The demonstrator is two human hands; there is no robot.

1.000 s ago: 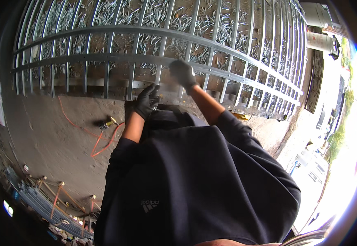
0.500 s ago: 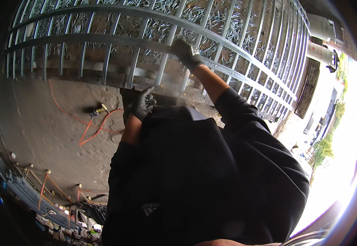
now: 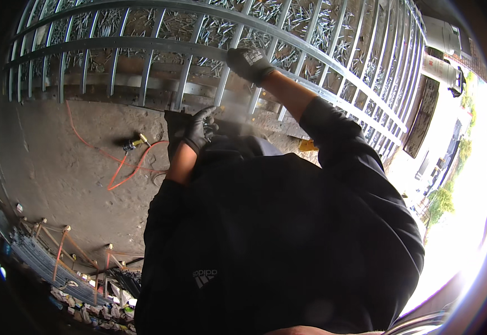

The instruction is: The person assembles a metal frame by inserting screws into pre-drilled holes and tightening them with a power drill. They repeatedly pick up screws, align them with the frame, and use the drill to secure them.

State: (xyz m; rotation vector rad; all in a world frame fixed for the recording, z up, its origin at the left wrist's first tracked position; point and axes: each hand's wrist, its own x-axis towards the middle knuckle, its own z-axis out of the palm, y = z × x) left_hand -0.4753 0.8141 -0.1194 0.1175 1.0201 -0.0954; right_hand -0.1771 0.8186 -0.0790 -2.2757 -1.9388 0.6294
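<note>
A metal fence panel (image 3: 143,43), with two long rails and many upright bars, lies flat across the upper part of the view. My right hand (image 3: 250,64), in a dark grey glove, is closed over its nearer rail, the fingertips hidden behind the hand. Close to my body, my left hand (image 3: 200,129) wears the same kind of glove. It is just below the near ends of the bars, with a finger stretched out and the others loosely bent. Nothing shows in it.
Many loose silvery nail-like pieces (image 3: 221,34) lie beneath the panel. On the floor at left are a yellow-and-black tool (image 3: 135,144) and an orange hose (image 3: 113,180). A rack of metal bars (image 3: 45,265) stands lower left. Something yellow (image 3: 307,146) sits by my right arm.
My right hand has shifted slightly left along the rail and now lies over it. The left hand has risen a little, its fingers drawn closer together.
</note>
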